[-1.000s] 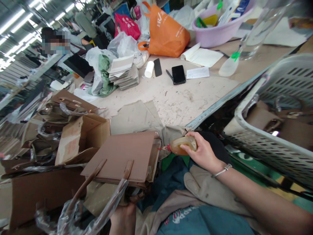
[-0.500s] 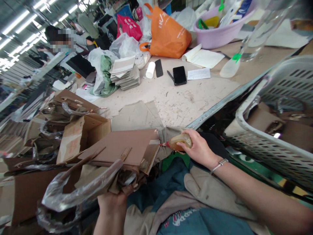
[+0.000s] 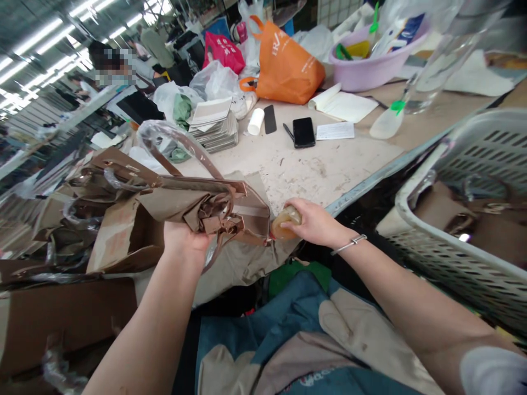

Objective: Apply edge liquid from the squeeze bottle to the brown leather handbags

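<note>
In the middle of the view, a brown handbag (image 3: 193, 206) is tilted with its open top and bunched lining facing me. My left hand (image 3: 187, 241) grips it from below, the fingers partly hidden by the lining. A plastic-wrapped handle (image 3: 181, 137) rises at the far side. My right hand (image 3: 307, 222) is closed round a squeeze bottle (image 3: 286, 222) of yellowish liquid. The bottle's reddish tip is at the right end of the bag, by its base edge; whether it touches cannot be made out.
Handbags (image 3: 111, 170) and a cardboard box (image 3: 119, 236) crowd the left. On the table (image 3: 313, 170) lie a phone (image 3: 303, 133), stacked grey pieces (image 3: 216, 129), an orange bag (image 3: 288, 66) and a purple basin (image 3: 362, 74). A white basket (image 3: 457, 247) with bags stands right.
The bag has been raised and turned, so its open top now faces me and a handle stands at the far side. My right hand has shifted slightly left and up with the bottle.
</note>
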Demonstrator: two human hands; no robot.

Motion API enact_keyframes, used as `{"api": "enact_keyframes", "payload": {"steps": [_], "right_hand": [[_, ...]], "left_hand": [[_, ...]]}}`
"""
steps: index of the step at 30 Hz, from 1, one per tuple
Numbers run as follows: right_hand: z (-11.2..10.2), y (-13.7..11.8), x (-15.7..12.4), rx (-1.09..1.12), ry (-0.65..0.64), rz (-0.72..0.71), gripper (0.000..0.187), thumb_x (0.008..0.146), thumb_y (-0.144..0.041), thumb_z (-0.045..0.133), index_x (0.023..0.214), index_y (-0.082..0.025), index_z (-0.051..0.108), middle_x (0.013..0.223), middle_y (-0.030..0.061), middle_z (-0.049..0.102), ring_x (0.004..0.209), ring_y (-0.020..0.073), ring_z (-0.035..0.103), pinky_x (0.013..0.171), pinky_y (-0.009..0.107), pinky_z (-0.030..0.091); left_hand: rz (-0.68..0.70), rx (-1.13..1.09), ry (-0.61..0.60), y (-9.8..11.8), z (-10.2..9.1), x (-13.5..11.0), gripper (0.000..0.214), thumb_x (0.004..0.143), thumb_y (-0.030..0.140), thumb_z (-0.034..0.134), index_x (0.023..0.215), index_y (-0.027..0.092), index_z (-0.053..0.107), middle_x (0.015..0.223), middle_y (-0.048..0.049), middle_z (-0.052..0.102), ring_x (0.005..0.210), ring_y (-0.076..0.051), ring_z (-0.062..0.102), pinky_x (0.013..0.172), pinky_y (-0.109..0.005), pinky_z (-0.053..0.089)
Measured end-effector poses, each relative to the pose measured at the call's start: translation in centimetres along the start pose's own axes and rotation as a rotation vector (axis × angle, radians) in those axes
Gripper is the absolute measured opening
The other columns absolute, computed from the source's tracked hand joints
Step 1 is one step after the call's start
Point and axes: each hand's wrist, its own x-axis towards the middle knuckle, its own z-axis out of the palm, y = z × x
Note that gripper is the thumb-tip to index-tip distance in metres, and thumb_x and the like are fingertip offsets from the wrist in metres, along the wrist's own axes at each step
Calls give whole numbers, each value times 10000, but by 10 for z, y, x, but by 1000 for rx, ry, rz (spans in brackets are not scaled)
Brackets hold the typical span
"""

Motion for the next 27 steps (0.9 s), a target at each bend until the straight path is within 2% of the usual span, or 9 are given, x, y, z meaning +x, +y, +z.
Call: {"api": "enact_keyframes", "payload": {"steps": [2, 5, 10, 14, 19, 23, 27], "right_hand": [[4, 1, -6, 28, 52, -14, 314, 801, -358, 635, 1051, -214, 510, 962, 59, 600, 880, 219, 580, 772, 336, 464], [8, 3, -18, 74, 168, 10, 320, 802, -322, 623, 1073, -205, 500, 990, 69, 597, 911, 220, 581, 784, 332, 468], [-4, 8, -25, 163, 277, 144, 336, 762, -356, 653, 1034, -203, 527, 884, 28, 621, 777, 192, 600, 708, 303, 477], [-11, 14, -22, 208, 241, 263, 334, 738, -399, 662, 993, -215, 550, 802, 0, 625, 680, 175, 590, 637, 290, 468], [-2, 21, -21, 248, 186, 321, 334, 729, -419, 652, 974, -210, 561, 766, 4, 617, 669, 178, 581, 591, 282, 453], [2, 23, -19, 314, 164, 364, 376, 715, -448, 656, 990, -213, 552, 777, 1, 616, 696, 184, 586, 622, 294, 459], [5, 25, -17, 327, 131, 392, 396, 707, -460, 662, 1001, -221, 546, 813, 2, 627, 731, 193, 595, 673, 314, 460]], "left_hand": [[16, 4, -18, 0, -4, 1, 348, 915, 337, 376, 1012, 123, 633, 1001, -98, 672, 987, -250, 617, 818, -471, 537], [9, 17, 30, 2, -17, -4, 365, 924, 366, 384, 1010, 115, 634, 1021, -92, 672, 1068, -263, 576, 891, -492, 496], [63, -13, 56, 5, -31, -18, 396, 931, 418, 358, 1000, 158, 648, 981, -69, 694, 1037, -223, 594, 897, -418, 509], [54, 21, 167, 5, -35, -26, 329, 914, 379, 396, 1035, 199, 644, 933, -47, 708, 1011, -212, 610, 856, -386, 534], [-26, 64, 255, 2, -51, -33, 346, 872, 384, 431, 1055, 185, 647, 863, -67, 714, 986, -252, 620, 799, -418, 555], [-113, 151, 355, -2, -65, -40, 398, 839, 441, 457, 1070, 184, 654, 785, -71, 710, 887, -283, 646, 705, -452, 575], [-125, 95, 351, -5, -73, -45, 414, 890, 428, 366, 1077, 200, 656, 755, -66, 708, 713, -229, 665, 509, -322, 568]]}}
